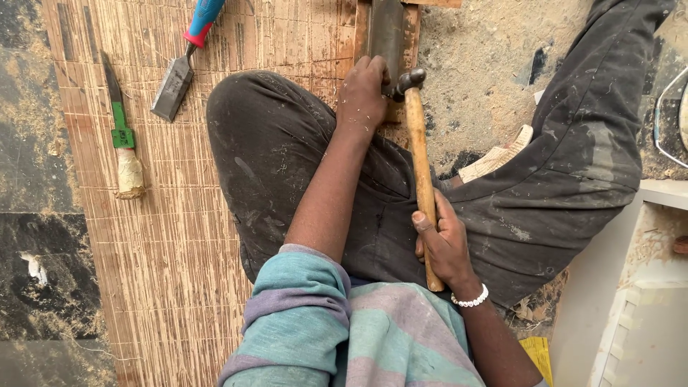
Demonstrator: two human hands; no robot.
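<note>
The right hand (446, 244) grips a wooden-handled hammer (418, 154) low on the shaft, fingers closed round it, and the steel head sits at the far end just beside the left hand (363, 93). The left hand is closed on something small at the near end of a dark metal blade set in a wooden block (387, 32), but what it pinches is hidden behind the knuckles. The hammer head is almost touching those knuckles, so a blow that lands slightly left would likely catch the fingers rather than the work. The low grip on the shaft gives swing but less aim (a risk with so small a target). The block lies on the floor past the knee, and it could shift under a strike. On the scored board (179, 215) to the left lie a blue-and-red-handled chisel (183, 64) and a green-handled chisel (122, 132), well apart from both hands.
</note>
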